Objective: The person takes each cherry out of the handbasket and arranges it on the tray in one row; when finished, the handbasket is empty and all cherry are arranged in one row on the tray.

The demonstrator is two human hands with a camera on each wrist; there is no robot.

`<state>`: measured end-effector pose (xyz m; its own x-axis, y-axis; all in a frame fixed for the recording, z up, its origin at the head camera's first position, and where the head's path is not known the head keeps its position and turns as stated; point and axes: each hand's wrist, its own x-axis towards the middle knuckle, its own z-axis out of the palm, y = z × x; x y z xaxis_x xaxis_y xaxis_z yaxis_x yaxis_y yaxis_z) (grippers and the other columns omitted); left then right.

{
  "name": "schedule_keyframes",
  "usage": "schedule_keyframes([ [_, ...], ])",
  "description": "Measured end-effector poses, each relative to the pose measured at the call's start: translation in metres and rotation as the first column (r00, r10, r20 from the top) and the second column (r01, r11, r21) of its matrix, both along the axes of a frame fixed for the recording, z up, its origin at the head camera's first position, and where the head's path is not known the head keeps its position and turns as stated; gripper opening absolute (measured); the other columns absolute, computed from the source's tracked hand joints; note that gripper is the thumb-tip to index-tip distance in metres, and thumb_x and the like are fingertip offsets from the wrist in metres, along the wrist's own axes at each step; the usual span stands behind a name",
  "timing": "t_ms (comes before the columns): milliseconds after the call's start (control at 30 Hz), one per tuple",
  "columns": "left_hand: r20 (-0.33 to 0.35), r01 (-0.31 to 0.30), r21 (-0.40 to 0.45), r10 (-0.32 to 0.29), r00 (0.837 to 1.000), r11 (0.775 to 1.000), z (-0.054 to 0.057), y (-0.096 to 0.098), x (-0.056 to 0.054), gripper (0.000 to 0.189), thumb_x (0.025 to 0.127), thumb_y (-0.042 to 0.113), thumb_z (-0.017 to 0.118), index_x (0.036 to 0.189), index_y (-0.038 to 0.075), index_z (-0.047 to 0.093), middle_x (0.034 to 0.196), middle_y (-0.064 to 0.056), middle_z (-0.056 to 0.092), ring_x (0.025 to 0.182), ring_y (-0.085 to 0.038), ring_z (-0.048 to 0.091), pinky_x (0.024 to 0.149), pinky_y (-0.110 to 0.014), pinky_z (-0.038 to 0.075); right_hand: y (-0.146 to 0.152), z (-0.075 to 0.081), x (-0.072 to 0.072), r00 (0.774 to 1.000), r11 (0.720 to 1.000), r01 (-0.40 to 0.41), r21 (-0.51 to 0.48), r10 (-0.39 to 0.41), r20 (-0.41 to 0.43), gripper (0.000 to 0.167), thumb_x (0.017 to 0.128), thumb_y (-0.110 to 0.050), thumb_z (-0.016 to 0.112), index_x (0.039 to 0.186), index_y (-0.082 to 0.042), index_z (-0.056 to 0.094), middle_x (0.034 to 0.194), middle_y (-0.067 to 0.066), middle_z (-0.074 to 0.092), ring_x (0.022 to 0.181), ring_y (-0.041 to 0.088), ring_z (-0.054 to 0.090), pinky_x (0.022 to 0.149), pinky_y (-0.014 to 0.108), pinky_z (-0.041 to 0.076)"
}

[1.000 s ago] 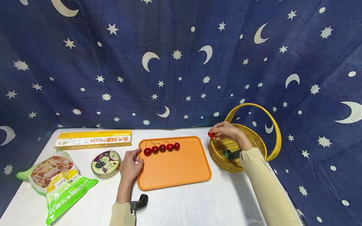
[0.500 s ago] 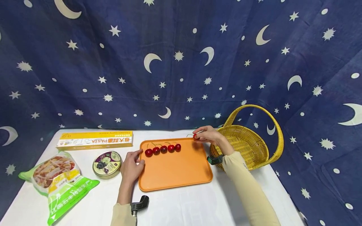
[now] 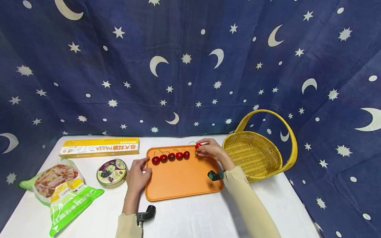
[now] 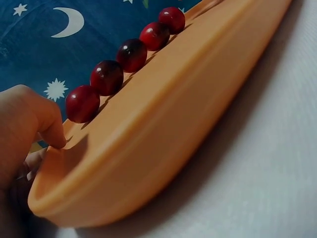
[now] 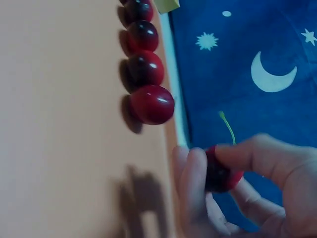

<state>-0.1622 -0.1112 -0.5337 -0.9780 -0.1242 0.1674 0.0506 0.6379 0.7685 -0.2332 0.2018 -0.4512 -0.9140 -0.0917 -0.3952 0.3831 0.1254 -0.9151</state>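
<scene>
My right hand pinches a dark red cherry between thumb and fingers, above the back right part of the orange tray. A thin green stem sticks up from that cherry in the right wrist view. To its left, several cherries sit in a tight row along the tray's back edge, stems toward the back. My left hand grips the tray's left rim; in the left wrist view the thumb bends over the inside, while the other fingers are partly hidden outside it.
A yellow wicker basket with a tall handle stands right of the tray. On the left lie a pasta box, a round tin and a green food bag. A starry blue curtain hangs behind the white table.
My right hand has carried the cherry leftward from over the basket's left rim to above the tray, near the end of the row. My left hand has stayed on the rim.
</scene>
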Motion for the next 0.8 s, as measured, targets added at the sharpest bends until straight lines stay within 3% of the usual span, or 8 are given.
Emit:
schedule_keyframes([
  [200,-0.003,0.011,-0.001,-0.011,1.0,1.0,-0.004,-0.005,0.002,0.044,0.082,0.012,0.065,0.125,0.005,0.067,0.104,-0.014,0.058,0.079,-0.025,0.056,0.067,-0.037,0.036,-0.008,-0.012,0.002,0.998,0.989,0.055,0.134,-0.051,-0.035,0.028,0.081,0.002,0.071,0.108,0.007,0.063,0.08,0.007,0.07,0.066,0.014,0.067,0.063,0.032,0.057],
  [300,-0.008,0.007,0.002,-0.007,1.0,1.0,-0.003,-0.006,0.003,0.044,0.082,0.011,0.065,0.125,0.004,0.067,0.105,-0.014,0.058,0.079,-0.025,0.056,0.067,-0.038,0.036,-0.01,-0.016,0.003,0.998,0.982,0.05,0.181,-0.041,-0.052,0.029,0.08,0.001,0.073,0.107,0.007,0.063,0.081,0.005,0.069,0.067,0.013,0.066,0.066,0.033,0.057],
  [600,-0.007,0.002,0.025,-0.002,1.0,1.0,-0.004,0.0,0.003,0.044,0.081,0.011,0.066,0.125,0.006,0.067,0.101,-0.012,0.058,0.079,-0.024,0.054,0.068,-0.036,0.035,-0.004,-0.023,0.005,1.0,0.982,0.011,0.189,-0.014,0.014,0.027,0.084,-0.002,0.071,0.11,0.007,0.066,0.076,0.004,0.07,0.061,0.01,0.063,0.061,0.028,0.056],
  [800,-0.006,0.009,0.011,-0.009,1.0,1.0,-0.002,-0.003,0.0,0.045,0.081,0.012,0.065,0.125,0.005,0.067,0.102,-0.012,0.058,0.078,-0.024,0.055,0.068,-0.037,0.037,-0.004,-0.03,0.006,1.0,0.987,0.03,0.16,-0.03,0.002,0.024,0.084,-0.006,0.074,0.103,0.004,0.064,0.077,0.003,0.07,0.063,0.011,0.066,0.064,0.028,0.056],
])
